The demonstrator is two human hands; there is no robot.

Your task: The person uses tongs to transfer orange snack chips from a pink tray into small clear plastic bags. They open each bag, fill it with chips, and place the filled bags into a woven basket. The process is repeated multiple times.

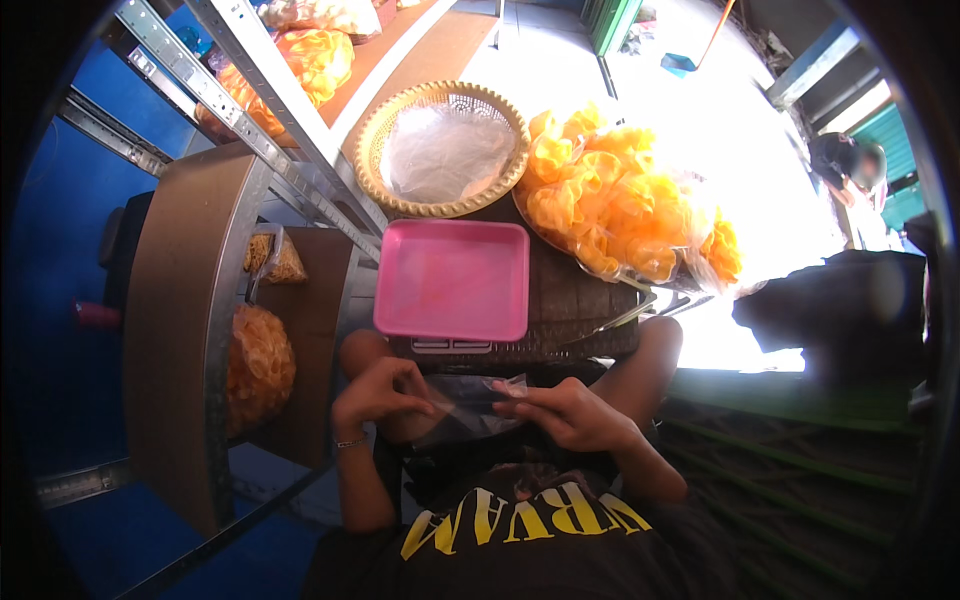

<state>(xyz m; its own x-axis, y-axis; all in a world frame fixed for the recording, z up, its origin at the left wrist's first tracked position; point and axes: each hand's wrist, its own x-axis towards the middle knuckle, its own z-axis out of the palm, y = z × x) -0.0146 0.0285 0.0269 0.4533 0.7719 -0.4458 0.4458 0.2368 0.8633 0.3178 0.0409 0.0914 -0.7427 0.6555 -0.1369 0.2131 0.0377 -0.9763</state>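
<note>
A clear plastic bag (472, 412) spans the gap between my two hands, just above my lap. My right hand (570, 414) pinches the bag's upper edge between thumb and fingers. My left hand (388, 396) has its fingers curled at the bag's other side; their exact hold on the film is hard to see. Beyond my knees lies a pink plastic tray (450, 281), with faint smears on its bottom. Behind it stands a round tan woven-pattern plastic basket (366, 161) holding a stack of clear plastic bags (450, 150).
Right of the basket, orange-yellow crisps (607, 195) heap up in clear plastic. Metal shelving (247, 187) on my left holds bagged snacks (262, 367). More bagged crisps (315, 64) sit at the far left. A dark woven-look table (577, 307) supports the tray. Another person (847, 172) is outside.
</note>
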